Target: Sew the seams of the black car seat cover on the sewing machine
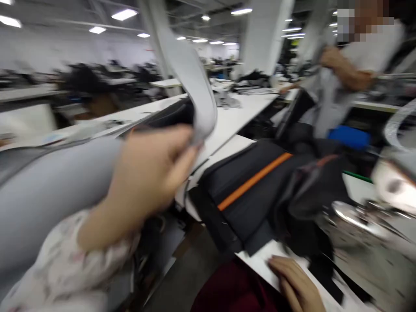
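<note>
The white table (237, 117) runs far ahead of me, with a dark panel (235, 186) lying across it, an orange stripe (255, 181) along its face. My left hand (149, 173) is closed, pinching a grey strap (186, 73) raised above the panel's left edge. My right hand (292, 277) lies open, flat on the table near the panel.

Grey fabric strip (186, 76), arched up, dk panel (242, 216) w/ orange stripe (255, 181), flat (strip blurred)

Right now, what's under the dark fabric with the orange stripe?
A white table shows along the edges of the dark fabric with the orange stripe; the surface directly beneath is covered, so anything lying there can't be seen.
</note>
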